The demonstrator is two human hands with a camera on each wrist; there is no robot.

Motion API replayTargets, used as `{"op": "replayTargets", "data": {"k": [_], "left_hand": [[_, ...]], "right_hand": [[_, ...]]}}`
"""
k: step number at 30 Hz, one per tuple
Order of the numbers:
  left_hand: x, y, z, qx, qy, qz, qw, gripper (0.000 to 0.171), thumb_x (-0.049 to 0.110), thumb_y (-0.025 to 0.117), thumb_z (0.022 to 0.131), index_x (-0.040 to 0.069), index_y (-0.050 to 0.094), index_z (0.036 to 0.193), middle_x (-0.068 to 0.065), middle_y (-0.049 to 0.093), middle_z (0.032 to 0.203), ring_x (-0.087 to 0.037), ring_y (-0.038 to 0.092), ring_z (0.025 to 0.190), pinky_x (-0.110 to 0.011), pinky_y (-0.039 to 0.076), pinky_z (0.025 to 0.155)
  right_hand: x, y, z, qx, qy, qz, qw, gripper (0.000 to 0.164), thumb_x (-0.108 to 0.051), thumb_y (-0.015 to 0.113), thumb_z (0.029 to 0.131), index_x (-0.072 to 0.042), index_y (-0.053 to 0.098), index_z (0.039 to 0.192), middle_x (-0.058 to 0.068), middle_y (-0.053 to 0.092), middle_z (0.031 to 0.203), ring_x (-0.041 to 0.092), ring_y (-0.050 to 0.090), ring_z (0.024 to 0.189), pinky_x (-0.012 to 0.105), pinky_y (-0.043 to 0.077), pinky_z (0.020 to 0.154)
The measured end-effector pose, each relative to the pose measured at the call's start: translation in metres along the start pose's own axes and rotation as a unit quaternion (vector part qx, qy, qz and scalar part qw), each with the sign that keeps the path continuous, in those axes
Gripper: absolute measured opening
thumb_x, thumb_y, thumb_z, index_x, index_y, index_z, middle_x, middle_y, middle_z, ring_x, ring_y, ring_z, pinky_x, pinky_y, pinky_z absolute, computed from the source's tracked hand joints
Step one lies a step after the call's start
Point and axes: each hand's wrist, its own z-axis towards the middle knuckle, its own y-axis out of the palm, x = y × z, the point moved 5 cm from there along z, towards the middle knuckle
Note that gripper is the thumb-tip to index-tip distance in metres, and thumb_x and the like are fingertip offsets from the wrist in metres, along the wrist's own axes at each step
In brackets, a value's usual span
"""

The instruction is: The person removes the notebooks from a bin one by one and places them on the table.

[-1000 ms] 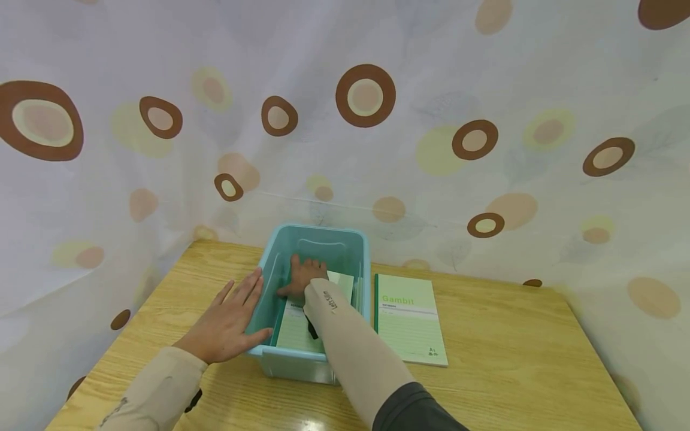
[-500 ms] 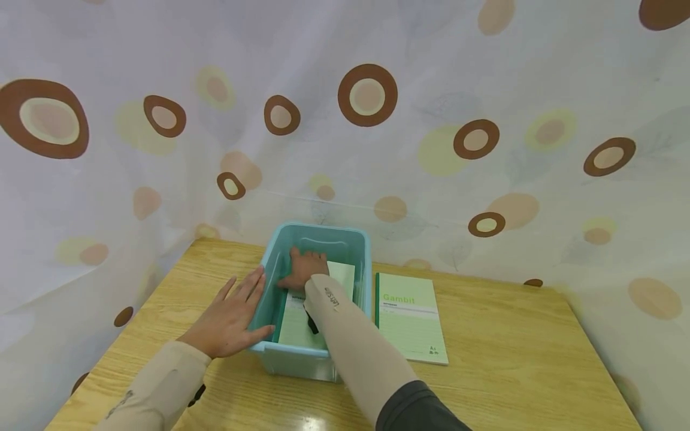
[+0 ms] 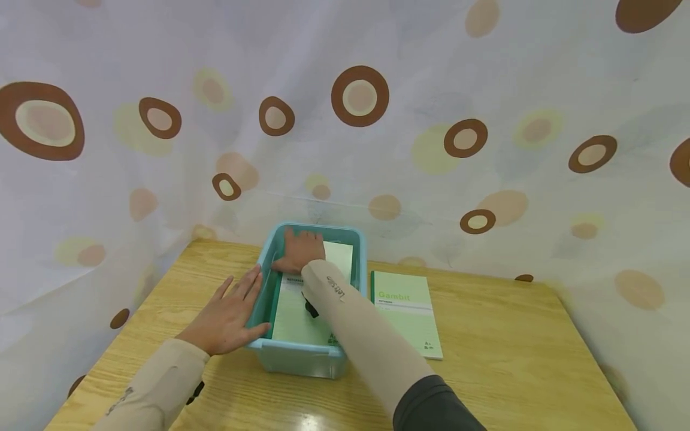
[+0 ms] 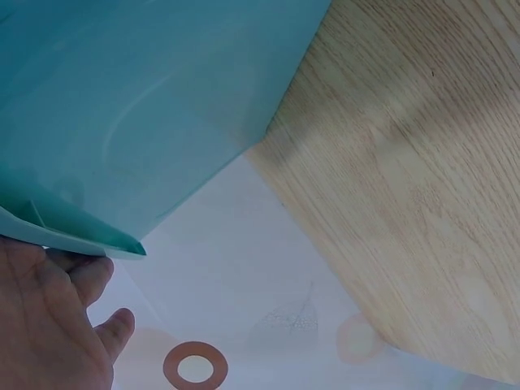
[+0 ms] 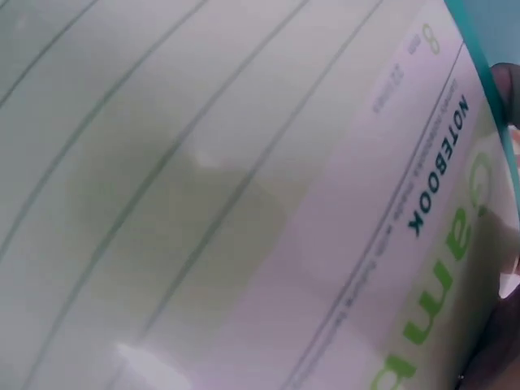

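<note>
A pale green notebook (image 3: 299, 317) with a dark green spine lies face up inside a light blue plastic bin (image 3: 299, 361). My right hand (image 3: 302, 251) reaches into the bin and grips the notebook near its top end, the thumb toward the spine. In the right wrist view, the cover (image 5: 244, 187) fills most of the picture, with fingers (image 5: 505, 93) at the spine edge. My left hand (image 3: 229, 317) rests against the bin's left rim, fingers straight and spread. The left wrist view has fingertips under the rim beside the bin's outer wall (image 4: 179, 106).
A matching "Gambit" notebook (image 3: 406, 317) lies on the wooden table (image 3: 501, 353), just right of the bin and partly behind the right sleeve (image 3: 366, 335). A patterned cloth (image 3: 409, 221) hangs behind and along both sides of the table.
My right hand has moved up and toward the back of the bin, and the notebook has risen with it. My left hand has stayed at the rim.
</note>
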Motion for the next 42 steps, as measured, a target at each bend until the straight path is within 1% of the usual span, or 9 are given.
{"op": "replayTargets", "data": {"k": [4, 6, 9, 11, 17, 26, 33, 38, 42], "left_hand": [[0.001, 0.000, 0.000, -0.005, -0.001, -0.003, 1.0000, 0.085, 0.044, 0.057, 0.092, -0.013, 0.025, 0.146, -0.025, 0.019, 0.156, -0.038, 0.021, 0.143, -0.059, 0.012, 0.113], [0.001, 0.000, 0.001, -0.009, -0.005, -0.005, 0.9999, 0.085, 0.044, 0.057, 0.092, -0.013, 0.024, 0.146, -0.024, 0.018, 0.156, -0.037, 0.020, 0.144, -0.058, 0.011, 0.114], [0.001, -0.001, 0.000, -0.008, -0.006, -0.005, 0.9999, 0.084, 0.043, 0.057, 0.092, -0.013, 0.025, 0.146, -0.025, 0.019, 0.156, -0.037, 0.020, 0.144, -0.058, 0.012, 0.114], [0.000, -0.001, 0.000, -0.008, -0.008, -0.008, 0.9999, 0.084, 0.042, 0.057, 0.092, -0.013, 0.024, 0.146, -0.024, 0.018, 0.157, -0.037, 0.019, 0.144, -0.058, 0.012, 0.114], [-0.001, 0.002, 0.002, -0.010, -0.008, -0.012, 0.9999, 0.087, 0.043, 0.058, 0.092, -0.014, 0.022, 0.147, -0.025, 0.015, 0.157, -0.038, 0.017, 0.144, -0.058, 0.010, 0.114], [0.002, -0.001, 0.001, -0.002, -0.005, -0.021, 0.9998, 0.085, 0.042, 0.058, 0.092, -0.014, 0.024, 0.146, -0.026, 0.017, 0.156, -0.039, 0.017, 0.144, -0.059, 0.012, 0.113], [0.002, 0.000, 0.001, -0.006, -0.007, -0.028, 0.9996, 0.087, 0.043, 0.059, 0.091, -0.014, 0.023, 0.147, -0.025, 0.015, 0.157, -0.039, 0.017, 0.144, -0.059, 0.011, 0.113], [0.002, 0.000, 0.000, -0.002, -0.002, -0.018, 0.9998, 0.086, 0.044, 0.058, 0.092, -0.014, 0.024, 0.146, -0.026, 0.016, 0.156, -0.039, 0.018, 0.143, -0.060, 0.013, 0.112], [0.002, 0.001, 0.000, -0.009, -0.003, -0.019, 0.9998, 0.087, 0.044, 0.058, 0.092, -0.014, 0.022, 0.147, -0.026, 0.014, 0.157, -0.039, 0.016, 0.144, -0.059, 0.011, 0.113]], "right_hand": [[0.002, -0.028, -0.003, 0.029, 0.004, -0.008, 1.000, 0.078, -0.061, 0.061, 0.081, -0.017, 0.041, 0.141, 0.010, 0.060, 0.123, 0.027, 0.055, 0.115, 0.043, 0.038, 0.103], [0.004, -0.044, -0.005, 0.051, 0.003, -0.005, 0.999, 0.069, -0.059, 0.062, 0.080, -0.016, 0.047, 0.132, 0.008, 0.061, 0.112, 0.026, 0.057, 0.105, 0.042, 0.040, 0.098], [0.007, -0.068, -0.008, 0.081, 0.001, 0.002, 0.997, 0.058, -0.055, 0.062, 0.079, -0.016, 0.049, 0.121, 0.006, 0.059, 0.098, 0.024, 0.056, 0.091, 0.041, 0.042, 0.089], [0.009, -0.085, -0.010, 0.090, 0.001, 0.009, 0.996, 0.057, -0.054, 0.062, 0.080, -0.016, 0.048, 0.121, 0.005, 0.056, 0.094, 0.023, 0.053, 0.088, 0.041, 0.041, 0.087], [0.018, -0.133, -0.024, 0.102, 0.007, 0.038, 0.994, 0.060, -0.052, 0.060, 0.082, -0.014, 0.045, 0.126, 0.005, 0.054, 0.095, 0.023, 0.051, 0.089, 0.042, 0.041, 0.088], [0.052, -0.193, -0.060, 0.168, 0.013, 0.084, 0.982, 0.059, -0.047, 0.061, 0.081, -0.011, 0.044, 0.125, 0.006, 0.050, 0.093, 0.023, 0.047, 0.086, 0.040, 0.037, 0.085], [0.104, -0.207, -0.085, 0.184, 0.028, 0.088, 0.979, 0.059, -0.043, 0.061, 0.079, -0.008, 0.044, 0.123, 0.009, 0.049, 0.093, 0.028, 0.045, 0.085, 0.044, 0.034, 0.083], [0.147, -0.201, -0.098, 0.191, 0.040, 0.083, 0.977, 0.059, -0.041, 0.060, 0.078, -0.005, 0.045, 0.122, 0.012, 0.050, 0.092, 0.030, 0.045, 0.084, 0.046, 0.034, 0.082], [0.182, -0.189, -0.107, 0.192, 0.049, 0.087, 0.976, 0.058, -0.039, 0.062, 0.077, -0.002, 0.047, 0.120, 0.014, 0.052, 0.092, 0.032, 0.045, 0.082, 0.048, 0.034, 0.081]]}}
